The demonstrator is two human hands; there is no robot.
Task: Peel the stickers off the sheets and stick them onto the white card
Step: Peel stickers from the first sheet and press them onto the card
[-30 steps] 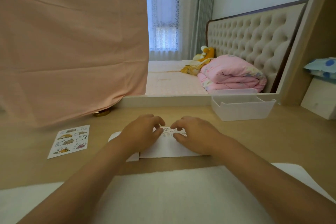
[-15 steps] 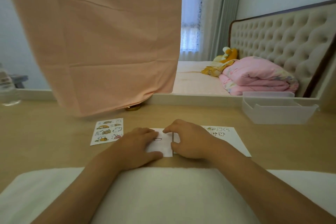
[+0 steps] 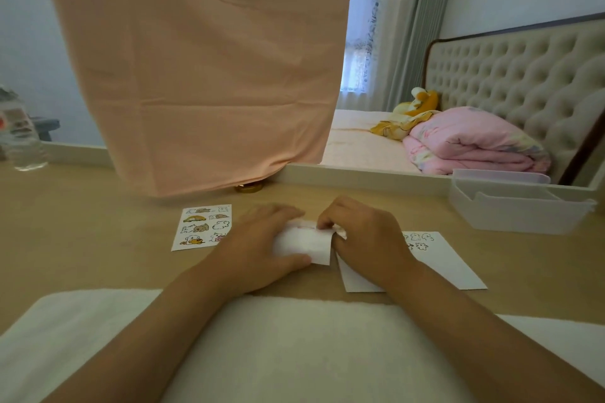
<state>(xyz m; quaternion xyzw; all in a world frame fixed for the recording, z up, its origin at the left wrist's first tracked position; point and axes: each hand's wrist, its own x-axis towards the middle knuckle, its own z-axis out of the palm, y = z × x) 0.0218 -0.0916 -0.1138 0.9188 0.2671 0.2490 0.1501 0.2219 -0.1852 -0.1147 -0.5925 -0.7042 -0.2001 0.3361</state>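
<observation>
You hold a sticker sheet (image 3: 304, 243) at a desk (image 3: 98, 239).
Your left hand (image 3: 258, 249) grips the sheet; your right hand (image 3: 365, 235) pinches its top edge, over the white card (image 3: 455, 267).

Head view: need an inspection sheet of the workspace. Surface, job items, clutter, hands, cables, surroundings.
Surface: wooden desk, with a white towel along the near edge.
Job's things: small sticker sheet between both hands; second sticker sheet flat on the desk to their left; white card partly under the right hand, with a few stickers near its far edge.
Clutter: clear plastic tray at far right; plastic bottle at far left; gold round object under the cloth's hem.
Hands: left hand holds the small sticker sheet; right hand pinches its far edge with curled fingers. The blur hides whether a sticker is lifted.
Cables: nothing seen.
Surroundings: hanging peach cloth, bed with pink quilt, curtains.
</observation>
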